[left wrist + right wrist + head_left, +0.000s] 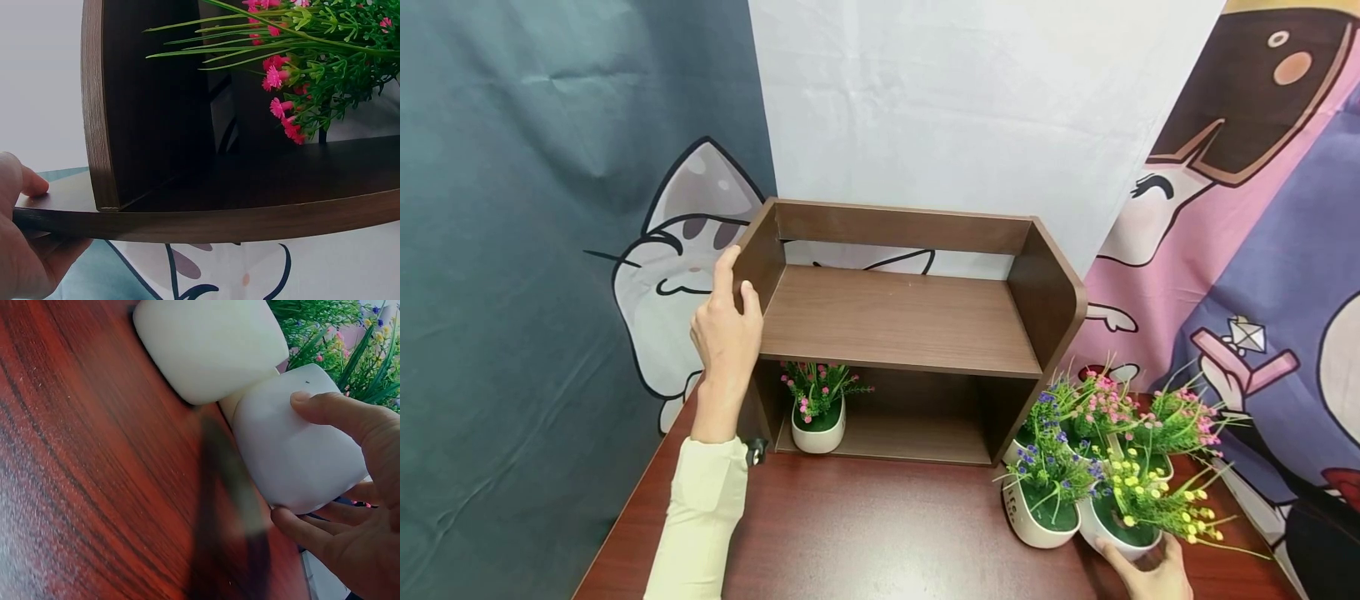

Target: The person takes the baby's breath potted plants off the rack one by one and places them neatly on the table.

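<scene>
A: Where's the yellow-flowered potted plant point(1129, 521)?
B: Right-front of the wood-grain shelf point(895, 321), long spray pointing right. Its pot is gripped by the right hand point(1156, 575), the nearer one; the left side panel point(762, 260) is pinched by the left hand point(727, 327).
A: Finish?
B: Pot smooth, white, rounded-square; tabletop point(850, 533) red-brown, grained.

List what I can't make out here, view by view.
Head: lettering on front pot, too small to read surely; right hand's wrist, cut off by bottom edge.
Left wrist: pink plant's pot, outside the frame; left hand's fingertips, partly behind shelf.
Right wrist: held pot's side, partly behind hand.
</scene>
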`<state>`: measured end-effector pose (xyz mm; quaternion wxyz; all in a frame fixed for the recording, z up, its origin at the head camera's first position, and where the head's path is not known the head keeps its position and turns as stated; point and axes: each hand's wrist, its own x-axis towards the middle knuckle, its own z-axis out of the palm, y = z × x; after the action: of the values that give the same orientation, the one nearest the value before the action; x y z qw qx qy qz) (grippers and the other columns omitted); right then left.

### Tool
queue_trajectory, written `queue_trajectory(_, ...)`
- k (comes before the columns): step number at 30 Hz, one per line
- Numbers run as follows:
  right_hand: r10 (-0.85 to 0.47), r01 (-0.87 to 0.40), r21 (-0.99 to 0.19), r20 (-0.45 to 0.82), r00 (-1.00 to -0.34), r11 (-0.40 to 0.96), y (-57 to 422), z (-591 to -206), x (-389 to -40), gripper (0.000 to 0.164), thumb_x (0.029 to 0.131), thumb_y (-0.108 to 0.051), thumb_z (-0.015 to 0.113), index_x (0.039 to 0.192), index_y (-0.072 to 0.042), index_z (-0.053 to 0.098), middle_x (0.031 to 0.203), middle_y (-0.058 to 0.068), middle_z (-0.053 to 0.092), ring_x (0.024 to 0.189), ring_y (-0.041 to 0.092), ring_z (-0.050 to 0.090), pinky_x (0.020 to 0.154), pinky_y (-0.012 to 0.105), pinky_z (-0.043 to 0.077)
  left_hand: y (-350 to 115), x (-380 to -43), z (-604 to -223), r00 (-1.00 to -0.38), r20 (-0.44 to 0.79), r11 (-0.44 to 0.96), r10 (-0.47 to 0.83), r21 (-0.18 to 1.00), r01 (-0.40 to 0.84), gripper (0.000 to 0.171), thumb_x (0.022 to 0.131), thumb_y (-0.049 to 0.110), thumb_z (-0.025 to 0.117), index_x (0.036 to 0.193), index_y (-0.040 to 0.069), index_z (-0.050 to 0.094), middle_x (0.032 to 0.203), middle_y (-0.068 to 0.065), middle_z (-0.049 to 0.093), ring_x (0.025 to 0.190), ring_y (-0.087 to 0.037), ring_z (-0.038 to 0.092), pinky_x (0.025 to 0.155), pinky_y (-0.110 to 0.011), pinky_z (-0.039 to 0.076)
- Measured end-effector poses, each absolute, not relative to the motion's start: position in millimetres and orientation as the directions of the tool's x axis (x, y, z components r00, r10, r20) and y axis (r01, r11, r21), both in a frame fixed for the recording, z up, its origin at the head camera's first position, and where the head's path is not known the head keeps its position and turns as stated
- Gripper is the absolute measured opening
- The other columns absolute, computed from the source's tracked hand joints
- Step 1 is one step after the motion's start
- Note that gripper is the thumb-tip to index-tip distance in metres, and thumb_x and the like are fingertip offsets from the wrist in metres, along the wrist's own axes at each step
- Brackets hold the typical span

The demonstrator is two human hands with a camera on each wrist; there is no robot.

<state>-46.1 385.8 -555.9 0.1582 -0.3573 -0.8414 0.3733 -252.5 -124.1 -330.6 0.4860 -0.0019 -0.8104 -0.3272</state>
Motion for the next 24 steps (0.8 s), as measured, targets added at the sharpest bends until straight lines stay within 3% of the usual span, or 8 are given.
queue_trajectory(4, 0.703, 0.488, -0.729, -0.014, -0.711, 0.479, 378, -545, -46, 0.093, 0.069, -0.038, 0.08, 0.133, 0.009, 0.032, 0.116, 0.039, 0.048, 0.103, 0.048, 0.051, 0.069, 0.034, 0.044, -124, -251, -331, -0.525, 0.792, 0.784, -0.311, 0.526, 0.329, 0.042, 0.09, 0.011, 0.054, 0.131, 0.019, 0.052, 0.049, -0.007, 0.037, 0.044, 0.004, 0.012, 0.043, -0.034, 0.021)
queue_trajectory(9, 0.674, 0.458, -0.733, 0.002, -0.738, 0.504, 376, -545, -46, 0.091, 0.07, -0.034, 0.079, 0.134, 0.009, 0.03, 0.117, 0.041, 0.047, 0.106, 0.05, 0.049, 0.081, 0.05, 0.039, -121, -246, -327, -0.526, 0.793, 0.782, -0.307, 0.526, 0.336, 0.041, 0.09, 0.01, 0.054, 0.131, 0.018, 0.052, 0.049, -0.006, 0.037, 0.045, 0.005, 0.011, 0.043, -0.034, 0.021)
queue_trajectory(17, 0.654, 0.457, -0.733, -0.021, -0.756, 0.504, 378, -547, -51, 0.094, 0.072, -0.036, 0.077, 0.135, 0.012, 0.026, 0.118, 0.042, 0.044, 0.108, 0.051, 0.046, 0.085, 0.054, 0.036, -119, -242, -322, -0.52, 0.795, 0.783, -0.313, 0.526, 0.333, 0.041, 0.09, 0.009, 0.054, 0.13, 0.017, 0.053, 0.05, -0.007, 0.036, 0.044, 0.003, 0.012, 0.043, -0.034, 0.021)
queue_trajectory(19, 0.65, 0.462, -0.739, -0.042, -0.759, 0.491, 379, -548, -53, 0.096, 0.073, -0.035, 0.077, 0.136, 0.012, 0.023, 0.119, 0.042, 0.043, 0.11, 0.052, 0.045, 0.083, 0.048, 0.041, -117, -240, -320, -0.524, 0.793, 0.783, -0.312, 0.527, 0.331, 0.041, 0.09, 0.008, 0.054, 0.13, 0.017, 0.053, 0.05, -0.006, 0.036, 0.043, 0.001, 0.012, 0.043, -0.034, 0.021)
queue_trajectory(21, 0.644, 0.455, -0.757, -0.059, -0.763, 0.47, 380, -549, -54, 0.097, 0.074, -0.033, 0.077, 0.137, 0.014, 0.021, 0.121, 0.043, 0.041, 0.111, 0.053, 0.044, 0.076, 0.03, 0.046, -119, -243, -322, -0.536, 0.785, 0.783, -0.312, 0.532, 0.323, 0.041, 0.091, 0.011, 0.053, 0.131, 0.019, 0.052, 0.05, -0.006, 0.036, 0.041, -0.003, 0.017, 0.043, -0.034, 0.021)
queue_trajectory(23, 0.637, 0.438, -0.778, -0.064, -0.768, 0.45, 381, -550, -55, 0.097, 0.074, -0.03, 0.077, 0.138, 0.014, 0.018, 0.124, 0.043, 0.039, 0.113, 0.052, 0.042, 0.066, 0.013, 0.039, -121, -246, -325, -0.55, 0.774, 0.783, -0.312, 0.538, 0.313, 0.041, 0.092, 0.014, 0.051, 0.133, 0.023, 0.05, 0.05, -0.007, 0.037, 0.04, -0.01, 0.022, 0.044, -0.034, 0.022)
queue_trajectory(24, 0.634, 0.438, -0.782, -0.073, -0.77, 0.442, 382, -550, -55, 0.098, 0.075, -0.03, 0.076, 0.139, 0.014, 0.016, 0.125, 0.043, 0.037, 0.115, 0.052, 0.041, 0.065, 0.012, 0.037, -122, -248, -326, -0.556, 0.77, 0.783, -0.313, 0.541, 0.307, 0.041, 0.093, 0.016, 0.051, 0.133, 0.025, 0.049, 0.051, -0.007, 0.038, 0.04, -0.014, 0.025, 0.044, -0.035, 0.022)
